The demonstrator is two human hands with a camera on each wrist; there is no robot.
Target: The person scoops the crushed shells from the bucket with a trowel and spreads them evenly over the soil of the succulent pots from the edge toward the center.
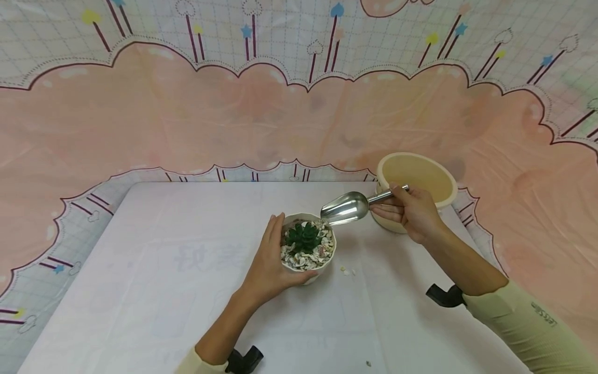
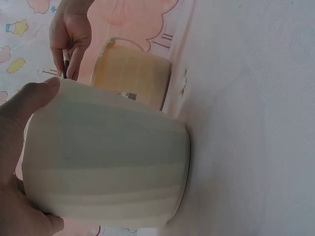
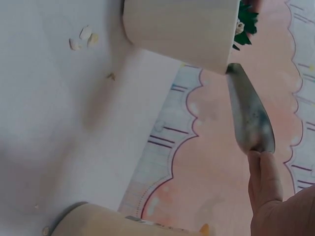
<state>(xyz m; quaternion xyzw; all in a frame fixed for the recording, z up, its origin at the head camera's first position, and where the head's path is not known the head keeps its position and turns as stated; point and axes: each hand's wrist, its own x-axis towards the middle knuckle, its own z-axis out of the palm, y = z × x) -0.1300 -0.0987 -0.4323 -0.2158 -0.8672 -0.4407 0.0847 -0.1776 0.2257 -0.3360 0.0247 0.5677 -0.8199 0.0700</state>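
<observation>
Between fingers and thumb of the left hand [image 1: 267, 267], the plant pot [image 2: 110, 152] is held, seemingly for steadiness; by the right hand [image 1: 418, 214], a scoop [image 1: 348, 207] is pinched, tip at the rim; behind those fingers, a bucket [image 2: 130, 71] is placed, perhaps for reach

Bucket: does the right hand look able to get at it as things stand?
Probably yes: the right hand is close by and the bucket is uncovered, though that hand holds the scoop.

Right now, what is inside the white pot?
A dark green plant stands amid pale chips inside the white pot. Whatever lies beneath that top layer is covered and cannot be seen.
</observation>
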